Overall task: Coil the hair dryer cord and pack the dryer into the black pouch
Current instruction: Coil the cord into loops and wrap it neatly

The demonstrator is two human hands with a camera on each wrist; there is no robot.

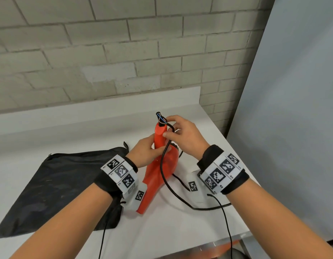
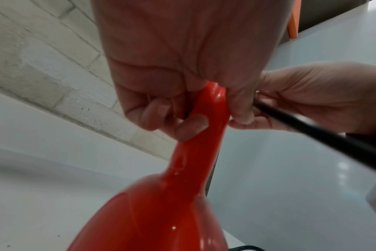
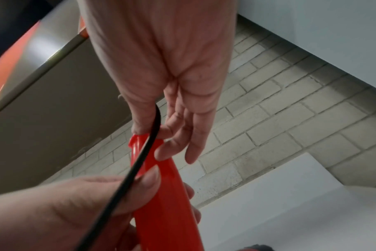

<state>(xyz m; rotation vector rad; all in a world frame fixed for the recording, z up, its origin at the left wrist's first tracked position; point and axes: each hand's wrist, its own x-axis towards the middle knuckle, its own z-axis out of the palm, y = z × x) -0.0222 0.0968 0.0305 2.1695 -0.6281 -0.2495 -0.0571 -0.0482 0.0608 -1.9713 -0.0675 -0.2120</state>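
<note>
Dryer (image 1: 160,165) upright between hands (image 1: 143,152); cord (image 1: 166,176) dangling.

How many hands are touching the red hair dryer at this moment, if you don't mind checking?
2. The left hand grips the hair dryer round its handle; the right hand pinches the cord at the handle's upper end.

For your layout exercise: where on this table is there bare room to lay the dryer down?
Bare table lies between the pouch and the wall, and along the near edge. Crowded: right of the dryer, where the cord loops.
</note>
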